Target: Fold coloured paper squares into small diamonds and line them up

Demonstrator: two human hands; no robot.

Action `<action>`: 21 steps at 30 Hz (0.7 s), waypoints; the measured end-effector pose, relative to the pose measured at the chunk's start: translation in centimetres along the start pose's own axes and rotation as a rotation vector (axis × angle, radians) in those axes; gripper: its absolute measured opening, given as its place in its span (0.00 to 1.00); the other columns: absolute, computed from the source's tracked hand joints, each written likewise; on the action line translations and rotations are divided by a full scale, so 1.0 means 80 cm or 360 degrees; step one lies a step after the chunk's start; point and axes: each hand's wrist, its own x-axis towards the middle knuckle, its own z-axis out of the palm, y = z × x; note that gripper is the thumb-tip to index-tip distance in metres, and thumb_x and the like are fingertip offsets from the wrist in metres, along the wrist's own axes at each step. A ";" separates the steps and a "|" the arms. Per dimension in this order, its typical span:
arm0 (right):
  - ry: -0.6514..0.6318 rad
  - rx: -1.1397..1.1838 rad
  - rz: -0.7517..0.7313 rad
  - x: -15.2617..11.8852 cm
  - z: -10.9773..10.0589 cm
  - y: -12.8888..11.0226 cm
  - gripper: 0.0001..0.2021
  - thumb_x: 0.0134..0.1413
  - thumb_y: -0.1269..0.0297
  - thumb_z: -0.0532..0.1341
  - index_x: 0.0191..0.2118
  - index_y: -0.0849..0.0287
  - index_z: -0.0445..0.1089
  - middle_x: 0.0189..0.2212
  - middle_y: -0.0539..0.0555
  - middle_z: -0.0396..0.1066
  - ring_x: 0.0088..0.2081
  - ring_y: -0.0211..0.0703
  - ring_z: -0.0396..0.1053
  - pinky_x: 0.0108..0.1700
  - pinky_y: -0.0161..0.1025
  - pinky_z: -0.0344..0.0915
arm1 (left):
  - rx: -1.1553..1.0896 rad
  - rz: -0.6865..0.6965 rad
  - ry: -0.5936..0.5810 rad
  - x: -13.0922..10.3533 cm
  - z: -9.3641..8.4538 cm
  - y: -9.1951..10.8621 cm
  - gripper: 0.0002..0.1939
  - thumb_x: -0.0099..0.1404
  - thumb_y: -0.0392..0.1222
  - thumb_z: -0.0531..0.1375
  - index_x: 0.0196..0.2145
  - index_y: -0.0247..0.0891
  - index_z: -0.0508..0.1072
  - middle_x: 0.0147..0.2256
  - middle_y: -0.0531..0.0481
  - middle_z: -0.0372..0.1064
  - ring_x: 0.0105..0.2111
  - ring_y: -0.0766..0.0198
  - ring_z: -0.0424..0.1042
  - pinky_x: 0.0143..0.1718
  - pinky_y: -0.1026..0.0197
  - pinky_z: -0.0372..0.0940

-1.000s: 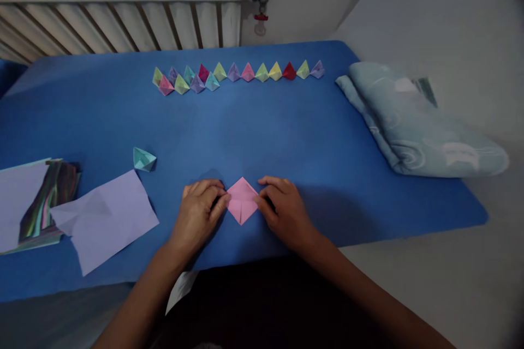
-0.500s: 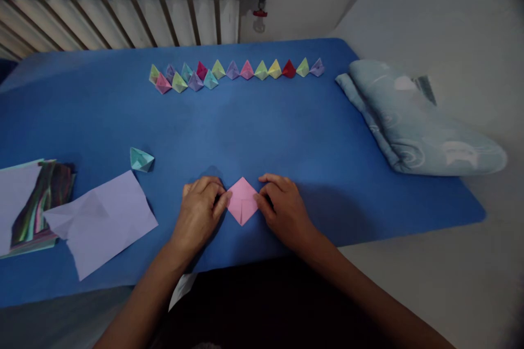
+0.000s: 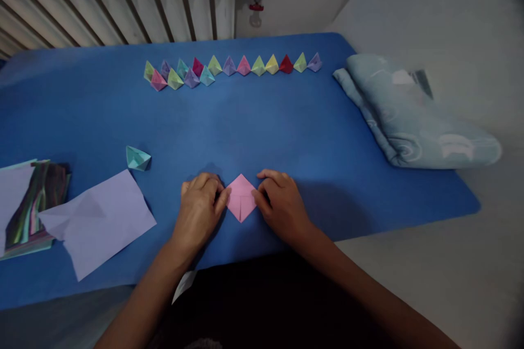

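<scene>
A pink folded paper (image 3: 241, 199) lies flat on the blue surface in front of me, diamond-shaped, with a crease across its middle and a slit running down its lower half. My left hand (image 3: 200, 204) pinches its left corner between thumb and curled fingers. At the opposite corner, my right hand (image 3: 283, 203) grips the paper the same way, its index finger reaching past the edge. Left of my hands sits a teal folded paper boat (image 3: 138, 158). Below that lies a lilac sheet (image 3: 110, 223) with a torn or cut edge.
Several small folded paper boats (image 3: 244, 65) in many colours stand in a row along the far side. A stack of coloured paper (image 3: 24, 207) is at the far left. A folded pale-green cloth (image 3: 426, 125) lies at the right. Behind the blue surface (image 3: 262, 125) is a radiator (image 3: 123, 16).
My view has shifted slightly, so everything sits a little further left and higher. Both hands keep their hold on the pink paper, whose shape looks the same.
</scene>
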 end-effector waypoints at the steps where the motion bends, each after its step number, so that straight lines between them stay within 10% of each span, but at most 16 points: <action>1: -0.0006 0.0002 0.0004 0.000 0.000 0.000 0.08 0.58 0.68 0.55 0.28 0.58 0.66 0.44 0.60 0.71 0.45 0.51 0.67 0.47 0.50 0.62 | 0.0000 -0.0005 0.0003 0.000 0.000 -0.001 0.08 0.67 0.42 0.55 0.31 0.38 0.67 0.37 0.48 0.70 0.40 0.58 0.68 0.42 0.53 0.57; 13: -0.0113 -0.0147 0.0130 0.001 -0.012 0.003 0.08 0.58 0.60 0.58 0.30 0.56 0.67 0.49 0.56 0.70 0.46 0.53 0.64 0.45 0.50 0.56 | 0.0311 0.0220 0.0124 -0.006 -0.005 -0.022 0.10 0.67 0.45 0.56 0.42 0.40 0.72 0.42 0.42 0.69 0.42 0.51 0.66 0.40 0.50 0.57; 21: -0.0125 -0.0200 0.0115 0.003 -0.012 0.001 0.07 0.57 0.60 0.60 0.31 0.57 0.67 0.50 0.56 0.70 0.47 0.54 0.64 0.45 0.49 0.55 | 0.0344 0.0999 0.0017 -0.003 -0.003 -0.013 0.16 0.69 0.32 0.50 0.50 0.42 0.70 0.44 0.44 0.72 0.40 0.58 0.67 0.43 0.52 0.56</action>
